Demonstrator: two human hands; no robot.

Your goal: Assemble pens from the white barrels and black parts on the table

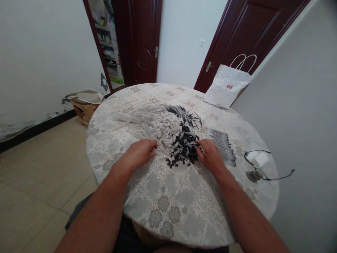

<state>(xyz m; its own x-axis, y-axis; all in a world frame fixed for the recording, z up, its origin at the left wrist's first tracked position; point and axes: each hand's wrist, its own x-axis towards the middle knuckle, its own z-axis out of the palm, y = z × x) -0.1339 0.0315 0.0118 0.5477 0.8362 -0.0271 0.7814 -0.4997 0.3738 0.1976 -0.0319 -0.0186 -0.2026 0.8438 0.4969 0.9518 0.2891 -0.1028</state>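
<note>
My left hand (142,151) is at the near left edge of a heap of small white plastic tubes (165,127), its fingers curled together. What they pinch, if anything, is too small to make out. My right hand (210,154) reaches into the right side of a pile of small black plastic pieces (184,144), thumb and forefinger drawn in close. Black bits lie right at those fingertips, and I cannot tell whether one is held. Long translucent pen barrels (134,118) fan out leftward behind the white tubes. Thin dark-tipped sticks, like pen refills (185,114), lie behind the black pile.
Slim dark-ended pens (222,144) lie in a row beyond my right hand. Farther right are eyeglasses (263,175), a white block (259,159) and a round grey object (253,176). A white paper bag (228,86) stands at the round table's (163,189) far edge; a stool (85,102) stands left.
</note>
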